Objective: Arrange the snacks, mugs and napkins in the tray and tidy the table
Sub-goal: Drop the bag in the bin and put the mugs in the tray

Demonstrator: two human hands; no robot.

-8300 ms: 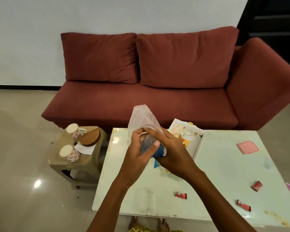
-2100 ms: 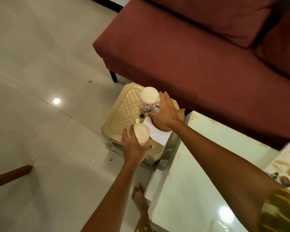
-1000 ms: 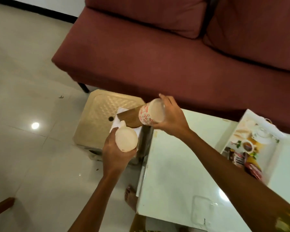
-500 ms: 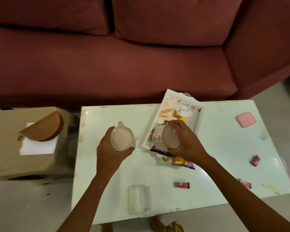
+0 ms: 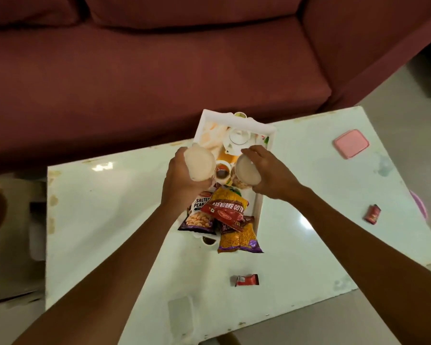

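Observation:
A white tray (image 5: 237,122) with a printed tea picture sits on the pale table (image 5: 105,220) near the sofa. My left hand (image 5: 182,185) grips one white mug (image 5: 200,164) over the tray's left edge. My right hand (image 5: 269,174) grips a second mug (image 5: 246,171), patterned on its side, over the tray's middle. Several snack packets fill the tray's near end: salted peanuts (image 5: 198,216), a red aloo bhujia packet (image 5: 225,210) and an orange one (image 5: 237,237) that hangs over the rim.
Small red sweets lie on the table at front (image 5: 246,280) and at right (image 5: 372,214). A pink lid (image 5: 350,146) rests at far right, a clear container (image 5: 181,317) near the front edge. The maroon sofa (image 5: 159,70) is behind. A low stool (image 5: 8,245) stands left.
Both hands carried the mugs from the stool over to the tray; within the last half second the left mug moved right, above the tray's edge, and the view came closer.

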